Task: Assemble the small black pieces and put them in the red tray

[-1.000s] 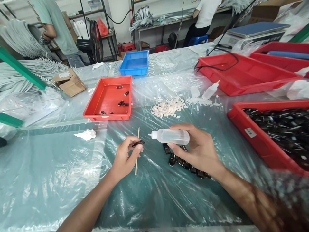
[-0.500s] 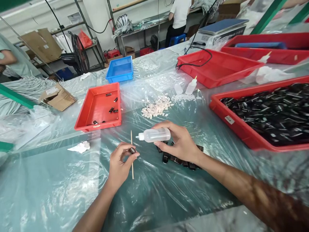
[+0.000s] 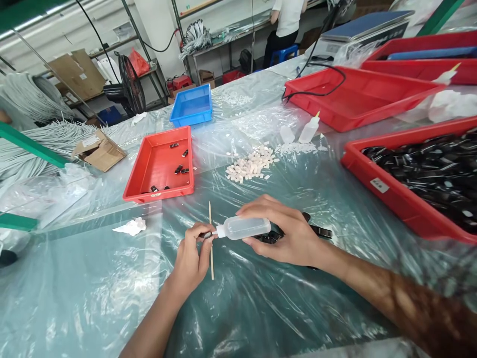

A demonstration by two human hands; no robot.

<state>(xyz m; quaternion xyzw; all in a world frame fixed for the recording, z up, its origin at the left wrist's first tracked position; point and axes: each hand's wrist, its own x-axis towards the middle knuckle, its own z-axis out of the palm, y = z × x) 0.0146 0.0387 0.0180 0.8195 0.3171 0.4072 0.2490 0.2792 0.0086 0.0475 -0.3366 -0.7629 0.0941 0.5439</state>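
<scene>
My left hand [image 3: 192, 258] pinches a small black part [image 3: 207, 234] between thumb and fingers and also holds a thin wooden stick [image 3: 210, 238] upright. My right hand [image 3: 288, 233] grips a clear squeeze bottle [image 3: 244, 227] lying sideways, its white nozzle touching the black part. Several more black parts [image 3: 320, 231] lie on the plastic sheet under and behind my right hand.
A red tray [image 3: 139, 186] with a few black parts sits ahead left, a blue tray [image 3: 192, 118] behind it. A pile of small white pieces [image 3: 249, 166] and two small bottles [image 3: 309, 130] lie ahead. A red bin [image 3: 376, 184] full of black parts stands right. A person sits at the far bench.
My right hand has brought the bottle left and down until its nozzle meets the black part in my left hand. The view has shifted slightly.
</scene>
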